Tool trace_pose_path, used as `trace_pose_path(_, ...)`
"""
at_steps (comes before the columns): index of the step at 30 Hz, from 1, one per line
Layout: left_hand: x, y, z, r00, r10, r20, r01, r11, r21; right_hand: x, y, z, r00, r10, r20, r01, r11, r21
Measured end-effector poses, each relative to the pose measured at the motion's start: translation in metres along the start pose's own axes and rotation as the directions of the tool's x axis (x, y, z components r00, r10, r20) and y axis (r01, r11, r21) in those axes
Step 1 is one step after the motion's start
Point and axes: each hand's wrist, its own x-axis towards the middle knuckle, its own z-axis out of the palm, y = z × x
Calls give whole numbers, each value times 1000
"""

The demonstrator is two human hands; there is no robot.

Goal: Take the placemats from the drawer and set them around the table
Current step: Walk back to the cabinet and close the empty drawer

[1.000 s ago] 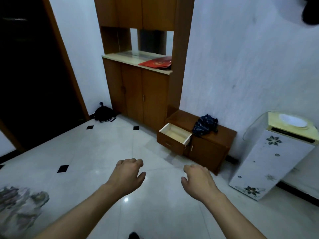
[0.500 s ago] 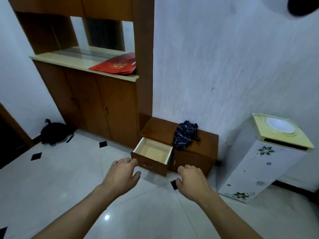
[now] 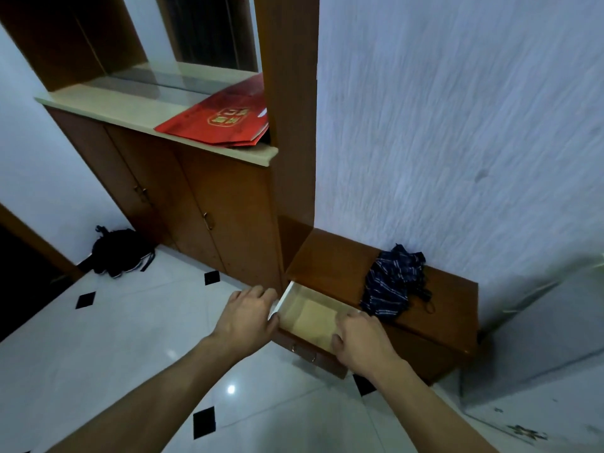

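Note:
A small wooden drawer [image 3: 312, 315] stands pulled out of a low brown cabinet [image 3: 438, 308], and its pale inside looks bare; I see no placemats in it. My left hand [image 3: 248, 317] hovers at the drawer's left wall, fingers bent and a little apart, holding nothing. My right hand [image 3: 359, 340] is over the drawer's front right corner, fingers curled down toward the rim, also with nothing in it. Whether either hand touches the drawer I cannot tell.
A dark striped cloth [image 3: 397, 284] lies on the low cabinet. A tall wooden cupboard [image 3: 196, 197] with a red bag [image 3: 222, 120] on its ledge stands to the left. A black bag [image 3: 119, 251] sits on the white tiled floor. A white appliance [image 3: 539, 354] stands at right.
I have come closer to the cabinet. Both hands have moved forward from mid-air above the floor to the open drawer's edges.

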Motion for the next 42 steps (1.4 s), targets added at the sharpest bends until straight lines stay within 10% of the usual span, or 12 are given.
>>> trace_pose_path(21, 223, -136, 221, 853, 417, 315, -385, 909, -160, 200, 17, 189, 839, 523, 149, -543, 821, 178)
trace_pose_path(34, 159, -153, 436, 801, 372, 470, -300, 927, -223, 189, 46, 419, 791, 508, 341, -601, 750, 277)
trace_pose_path(42, 142, -154, 495, 653, 195, 731, -136, 981, -141, 194, 56, 479, 609, 599, 520, -792, 429, 434)
